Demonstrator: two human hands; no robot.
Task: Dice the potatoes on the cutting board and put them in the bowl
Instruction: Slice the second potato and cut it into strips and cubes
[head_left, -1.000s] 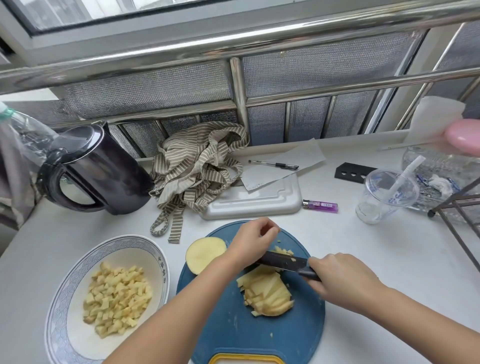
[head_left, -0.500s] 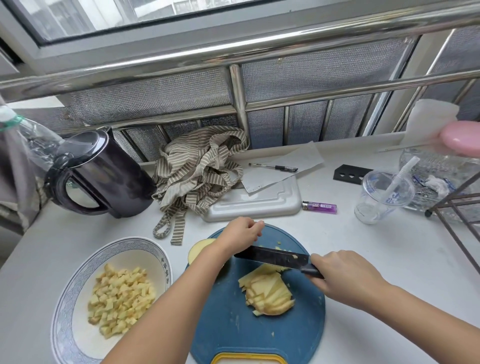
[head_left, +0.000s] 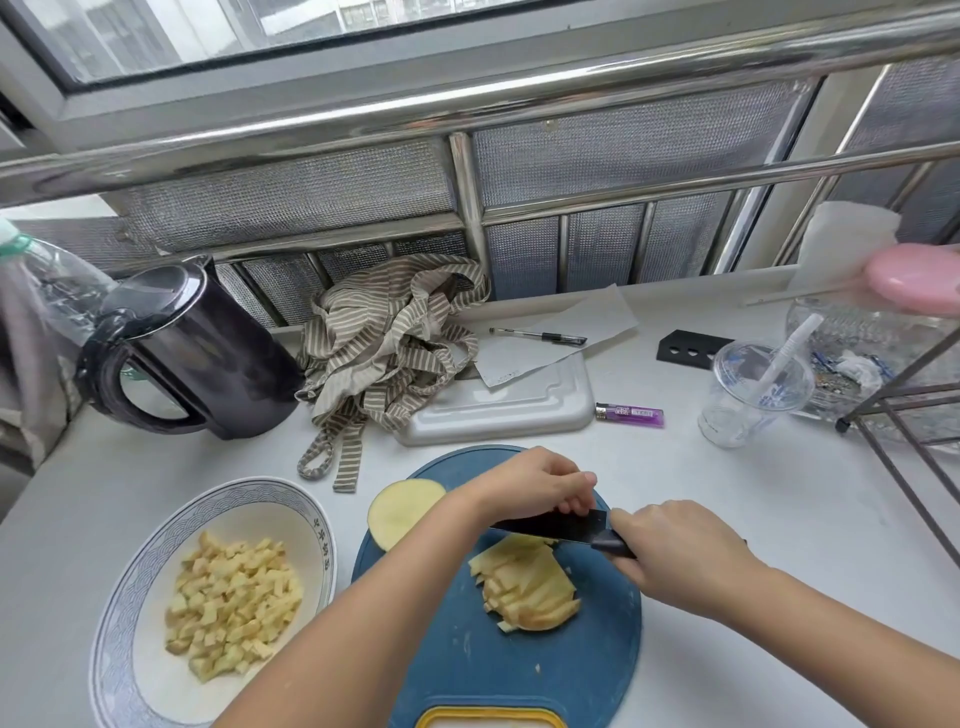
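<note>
The left hand (head_left: 535, 483) slides right along the knife (head_left: 550, 529) blade, its curled fingertips now on the blade just beside the right hand (head_left: 675, 556). The potato half (head_left: 402, 512) at the left shows more fully.

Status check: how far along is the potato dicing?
Done: diced potato lies in the bowl. In hand: the right hand grips the knife over the potato strips on the cutting board; the left hand curls its fingers onto the blade. Left: cross-cut those strips, dice the potato half, move everything to the bowl.
</note>
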